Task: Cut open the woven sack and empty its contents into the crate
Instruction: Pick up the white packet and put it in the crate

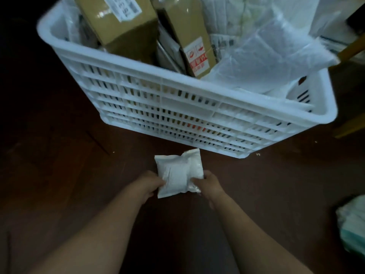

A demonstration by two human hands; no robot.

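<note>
Both hands on one item. My left hand grips the left edge of a small white padded plastic packet, thumb on top. My right hand pinches its near right corner, fingers curled round the edge. Packet held low over the dark brown floor; whether it touches the floor, cannot tell.

Edges and room:
- White slatted plastic crate stands just beyond the packet, near wall facing me, top open.
- Gap between the packet's far edge and the foot of the crate wall is narrow.
- Crate is piled above its rim: two brown cardboard boxes lean at the left and middle, and a large translucent plastic bag overhangs the right side.
- Some free rim shows at the near right corner.
- Open floor to my left and between my forearms.
- On the right, a white and teal bundle lies at the frame edge, well apart from my right hand.

Orientation:
- Packet lies flat side up, nearly square, so its long axis is not clear.
- Its crumpled far right corner points at the crate wall.
- Its far edge runs roughly parallel to that wall.
- Crate long axis runs left to right across my view, right end nearer to me.
</note>
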